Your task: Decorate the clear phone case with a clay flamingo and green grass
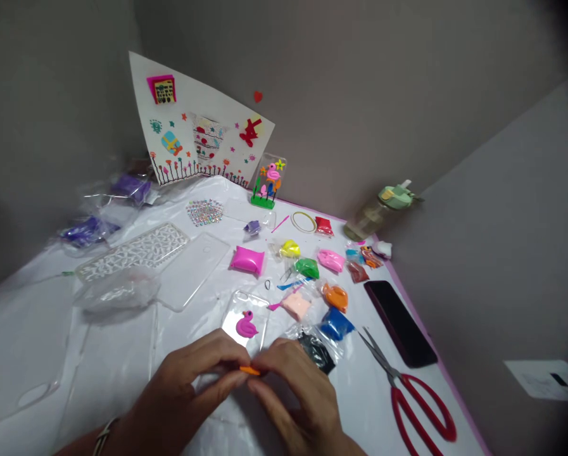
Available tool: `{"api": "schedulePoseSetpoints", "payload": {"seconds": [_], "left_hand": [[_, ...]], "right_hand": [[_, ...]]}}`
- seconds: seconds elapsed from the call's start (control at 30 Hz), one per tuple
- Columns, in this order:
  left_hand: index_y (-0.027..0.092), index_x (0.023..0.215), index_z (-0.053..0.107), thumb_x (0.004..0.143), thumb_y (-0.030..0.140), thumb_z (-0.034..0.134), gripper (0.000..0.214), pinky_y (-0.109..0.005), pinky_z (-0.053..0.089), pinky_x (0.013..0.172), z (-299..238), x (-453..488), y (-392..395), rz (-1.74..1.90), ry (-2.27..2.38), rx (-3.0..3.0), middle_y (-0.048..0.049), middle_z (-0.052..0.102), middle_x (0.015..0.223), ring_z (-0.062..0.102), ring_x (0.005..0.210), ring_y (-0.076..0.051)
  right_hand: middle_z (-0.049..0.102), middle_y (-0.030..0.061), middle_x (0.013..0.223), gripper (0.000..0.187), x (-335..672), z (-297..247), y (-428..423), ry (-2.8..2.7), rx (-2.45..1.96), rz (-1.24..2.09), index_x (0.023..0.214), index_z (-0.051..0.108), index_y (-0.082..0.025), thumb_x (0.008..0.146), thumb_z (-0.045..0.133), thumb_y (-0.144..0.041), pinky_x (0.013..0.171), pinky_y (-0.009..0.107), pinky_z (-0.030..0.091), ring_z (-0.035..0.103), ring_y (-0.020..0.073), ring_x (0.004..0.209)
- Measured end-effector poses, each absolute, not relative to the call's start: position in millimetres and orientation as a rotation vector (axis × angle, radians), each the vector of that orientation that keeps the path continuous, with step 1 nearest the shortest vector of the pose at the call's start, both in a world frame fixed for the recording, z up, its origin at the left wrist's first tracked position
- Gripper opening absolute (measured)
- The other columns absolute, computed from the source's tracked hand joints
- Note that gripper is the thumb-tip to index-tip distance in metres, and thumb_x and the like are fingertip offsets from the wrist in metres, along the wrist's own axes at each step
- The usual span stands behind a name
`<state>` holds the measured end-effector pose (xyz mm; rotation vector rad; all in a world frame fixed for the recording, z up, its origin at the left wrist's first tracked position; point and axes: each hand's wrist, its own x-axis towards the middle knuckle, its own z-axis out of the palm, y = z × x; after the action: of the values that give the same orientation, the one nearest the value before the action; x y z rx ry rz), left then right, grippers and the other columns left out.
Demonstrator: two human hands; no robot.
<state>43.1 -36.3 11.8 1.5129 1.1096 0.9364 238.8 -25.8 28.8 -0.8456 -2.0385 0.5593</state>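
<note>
My left hand and my right hand meet low in the middle, fingertips pinched together on a small orange piece of clay. Just beyond them lies a clear phone case with a pink flamingo shape stuck on it. Several small bags of coloured clay lie past it: pink, green, orange, blue, black, peach.
Red-handled scissors and a dark phone lie at right near the table edge. A decorated white card leans on the wall, a green-capped bottle lies beyond. Clear cases and plastic bags sit at left.
</note>
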Motion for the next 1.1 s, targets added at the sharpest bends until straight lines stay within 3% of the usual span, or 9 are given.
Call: {"api": "schedulePoseSetpoints", "payload": {"seconds": [0.23, 0.43, 0.8, 1.1], "left_hand": [[0.029, 0.089, 0.071, 0.09, 0.026, 0.065, 0.007, -0.02, 0.056, 0.081, 14, 43, -37, 0.894, 1.121, 1.442, 0.0043, 0.073, 0.088, 0.071, 0.086, -0.015], [0.031, 0.093, 0.071, 0.091, 0.026, 0.064, 0.009, -0.02, 0.055, 0.085, 15, 43, -36, 0.901, 1.107, 1.417, 0.0049, 0.073, 0.091, 0.071, 0.09, -0.015], [0.03, 0.091, 0.074, 0.089, 0.027, 0.068, 0.007, -0.019, 0.055, 0.078, 18, 42, -30, 0.942, 1.151, 1.564, 0.0044, 0.077, 0.088, 0.073, 0.083, -0.016], [0.031, 0.1, 0.07, 0.097, 0.027, 0.064, 0.008, -0.02, 0.05, 0.079, 14, 34, -26, 0.986, 1.153, 1.928, 0.0046, 0.075, 0.092, 0.07, 0.086, -0.014]], "right_hand": [[0.072, 0.0057, 0.087, 0.021, 240, 30, -24, -2.044, -0.84, 0.563, 0.108, 0.063, -0.021, 0.093, 0.058, -0.006, 0.069, 0.032, 0.057, 0.068, 0.0189, 0.078], [0.073, 0.0042, 0.086, 0.021, 238, 29, -26, -2.011, -0.842, 0.587, 0.105, 0.064, -0.021, 0.093, 0.057, -0.005, 0.071, 0.032, 0.057, 0.067, 0.0182, 0.078], [0.072, 0.0039, 0.087, 0.017, 240, 26, -25, -1.997, -0.917, 0.641, 0.104, 0.065, -0.021, 0.093, 0.061, -0.009, 0.072, 0.031, 0.055, 0.068, 0.018, 0.078], [0.071, 0.0033, 0.088, 0.012, 243, 21, -23, -1.999, -0.985, 0.645, 0.103, 0.064, -0.021, 0.094, 0.064, -0.014, 0.072, 0.033, 0.053, 0.067, 0.0186, 0.079]]}}
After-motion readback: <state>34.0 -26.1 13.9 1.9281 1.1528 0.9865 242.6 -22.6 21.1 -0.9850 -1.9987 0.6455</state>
